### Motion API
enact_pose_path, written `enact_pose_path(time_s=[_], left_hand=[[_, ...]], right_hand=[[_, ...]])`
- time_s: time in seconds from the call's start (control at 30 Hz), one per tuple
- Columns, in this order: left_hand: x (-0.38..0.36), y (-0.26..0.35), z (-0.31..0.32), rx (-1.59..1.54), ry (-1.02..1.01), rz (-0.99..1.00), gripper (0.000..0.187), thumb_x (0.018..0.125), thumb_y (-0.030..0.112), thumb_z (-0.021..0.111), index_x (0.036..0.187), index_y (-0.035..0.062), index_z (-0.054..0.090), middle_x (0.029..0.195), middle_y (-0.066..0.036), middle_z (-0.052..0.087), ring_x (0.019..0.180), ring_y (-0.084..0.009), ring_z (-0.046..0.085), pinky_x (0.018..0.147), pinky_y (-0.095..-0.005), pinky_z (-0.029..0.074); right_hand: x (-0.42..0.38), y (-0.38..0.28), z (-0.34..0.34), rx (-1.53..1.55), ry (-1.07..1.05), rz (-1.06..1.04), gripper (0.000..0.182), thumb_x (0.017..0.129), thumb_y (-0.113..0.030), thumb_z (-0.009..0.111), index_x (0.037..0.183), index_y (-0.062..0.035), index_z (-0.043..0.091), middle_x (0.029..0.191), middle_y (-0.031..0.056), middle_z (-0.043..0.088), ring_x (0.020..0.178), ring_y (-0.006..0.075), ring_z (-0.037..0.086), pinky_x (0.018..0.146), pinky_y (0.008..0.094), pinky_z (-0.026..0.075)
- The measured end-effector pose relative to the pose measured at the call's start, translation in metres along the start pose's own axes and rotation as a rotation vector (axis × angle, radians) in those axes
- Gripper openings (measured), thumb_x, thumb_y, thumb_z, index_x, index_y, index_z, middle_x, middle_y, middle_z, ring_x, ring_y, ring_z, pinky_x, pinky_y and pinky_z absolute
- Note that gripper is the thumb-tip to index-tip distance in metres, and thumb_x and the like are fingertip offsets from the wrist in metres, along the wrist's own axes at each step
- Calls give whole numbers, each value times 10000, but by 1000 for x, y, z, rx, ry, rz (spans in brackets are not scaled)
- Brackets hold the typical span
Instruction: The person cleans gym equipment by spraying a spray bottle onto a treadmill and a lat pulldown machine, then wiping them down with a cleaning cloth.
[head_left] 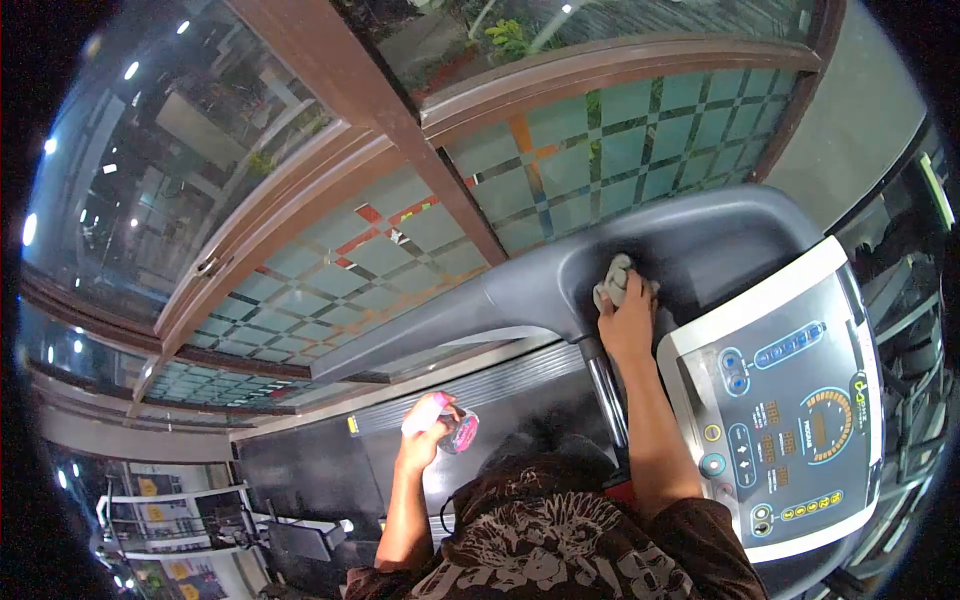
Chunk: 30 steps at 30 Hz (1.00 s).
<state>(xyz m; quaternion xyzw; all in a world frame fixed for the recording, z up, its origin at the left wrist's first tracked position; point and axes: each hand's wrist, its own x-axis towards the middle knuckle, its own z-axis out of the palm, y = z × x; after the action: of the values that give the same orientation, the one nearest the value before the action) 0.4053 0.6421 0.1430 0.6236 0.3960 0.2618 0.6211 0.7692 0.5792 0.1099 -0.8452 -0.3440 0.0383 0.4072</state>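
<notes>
My right hand (631, 318) presses a crumpled grey cloth (617, 281) against the dark recessed tray of the treadmill's grey plastic frame (700, 235). Its fingers are closed over the cloth. Just to the right of that forearm is the treadmill's console (785, 410), with a white rim, buttons and a display. Lower and to the left, over the treadmill deck, my left hand (424, 447) is wrapped around a spray bottle (466, 433). The bottle has a pink and white top and a pink label; my fingers cover part of it.
A grey side rail (430, 315) runs left from the frame, above the black running belt (375, 455). Behind it stands a brown-framed window (400, 110) with frosted checked panes. Other gym equipment (180, 520) is at the lower left, and more machines line the right edge.
</notes>
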Motion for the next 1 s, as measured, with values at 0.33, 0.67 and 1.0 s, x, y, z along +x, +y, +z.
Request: enact_pose_path(time_s=[0.33,0.67,1.0], left_hand=[[-12,-25,-3,-63,-19,-37,410,720,-8,559,1127,-14,611,898,-80,666,845,-170,640,706,-278,502],[-19,-36,-13,-84,16,22,442,688,-37,550,1128,-27,600,880,-82,656,875,-214,659,760,-310,520],[-15,-44,-5,-135,-46,-73,437,708,-18,572,1144,-21,599,889,-75,674,887,-206,672,751,-286,512]], right_hand=[[-22,1,11,-45,-77,19,523,825,-64,682,1292,2,457,1214,294,545,1154,463,516,980,496,421],[-4,41,32,-41,29,248,607,802,-20,662,1322,7,350,1348,313,458,1266,466,443,1055,527,353],[-25,-17,-19,315,-43,184,441,928,-81,608,1297,1,382,1210,303,578,1137,466,567,952,467,453]])
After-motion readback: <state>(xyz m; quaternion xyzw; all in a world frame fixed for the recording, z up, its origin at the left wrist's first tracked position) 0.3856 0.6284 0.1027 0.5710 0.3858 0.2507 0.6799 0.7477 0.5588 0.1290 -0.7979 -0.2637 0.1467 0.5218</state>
